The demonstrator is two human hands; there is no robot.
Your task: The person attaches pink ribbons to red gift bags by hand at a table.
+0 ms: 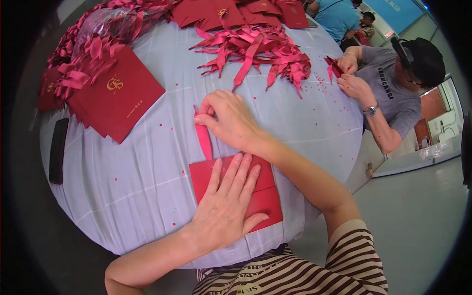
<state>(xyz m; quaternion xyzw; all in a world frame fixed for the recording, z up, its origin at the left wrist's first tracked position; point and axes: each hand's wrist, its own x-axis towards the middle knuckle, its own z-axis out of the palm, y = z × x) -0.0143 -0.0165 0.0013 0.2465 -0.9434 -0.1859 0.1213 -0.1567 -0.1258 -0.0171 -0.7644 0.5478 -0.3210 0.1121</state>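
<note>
A flat red paper bag (pixel 265 191) lies near the front edge of the cloth-covered table, a crease across it. My left hand (pixel 223 201) rests on it palm down, fingers stretched out and thumb apart. From the bag's far edge a pink ribbon (pixel 203 140) runs away from me. Beyond the bag, my right hand (pixel 228 120) pinches the ribbon near its far end between thumb and forefinger. Whether the ribbon is fixed to the bag is hard to see.
A stack of red bags (pixel 125 93) with gold emblems and ribbons lies left, beside a black strip (pixel 59 151). Loose pink ribbons (pixel 255 51) and more red bags (pixel 211 14) lie farther back. Small red dots dot the tablecloth (pixel 142 206). A co-worker (pixel 388 83) handles something red at right.
</note>
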